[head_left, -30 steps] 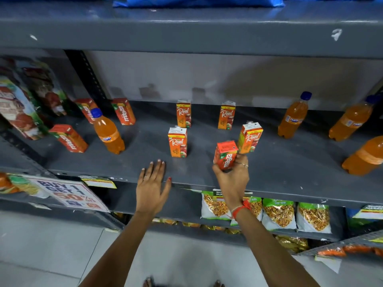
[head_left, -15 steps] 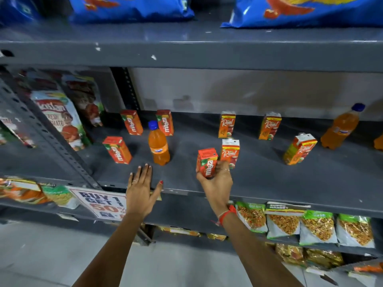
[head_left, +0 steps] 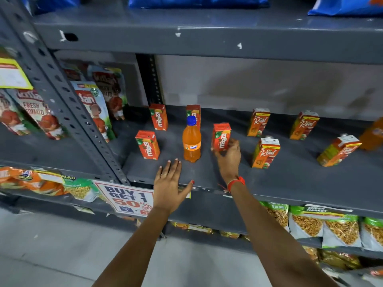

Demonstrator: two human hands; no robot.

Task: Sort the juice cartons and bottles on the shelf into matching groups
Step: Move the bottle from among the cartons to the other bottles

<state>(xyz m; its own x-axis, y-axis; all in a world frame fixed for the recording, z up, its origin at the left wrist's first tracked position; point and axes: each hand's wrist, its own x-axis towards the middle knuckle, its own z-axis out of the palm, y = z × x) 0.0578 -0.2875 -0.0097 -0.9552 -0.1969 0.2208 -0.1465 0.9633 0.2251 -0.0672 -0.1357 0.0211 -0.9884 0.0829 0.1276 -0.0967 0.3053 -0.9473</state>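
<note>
Maaza carton (head_left: pixel 221 137) now beside Fanta bottle (head_left: pixel 191 141)

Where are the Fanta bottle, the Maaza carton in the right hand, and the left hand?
Fanta bottle (head_left: pixel 191 145), head view, on its label.
Held Maaza carton (head_left: pixel 221 136), head view, front face.
Left hand (head_left: pixel 168 186), head view, back of hand.

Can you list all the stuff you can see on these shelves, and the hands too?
Maaza cartons: four, red-orange, left of middle shelf; one held.
Fanta bottle: one, orange, blue cap, among the Maaza cartons.
Real cartons: four, orange, right of middle shelf.
Tomato pouches: several, red and white, next bay left.
Snack bags: several, green and white, shelf below.
Sale sign: one, white, shelf edge.
Blue bags: a few, top shelf.
Left hand: empty, flat on shelf edge.
Right hand: grip on a Maaza carton.
</note>
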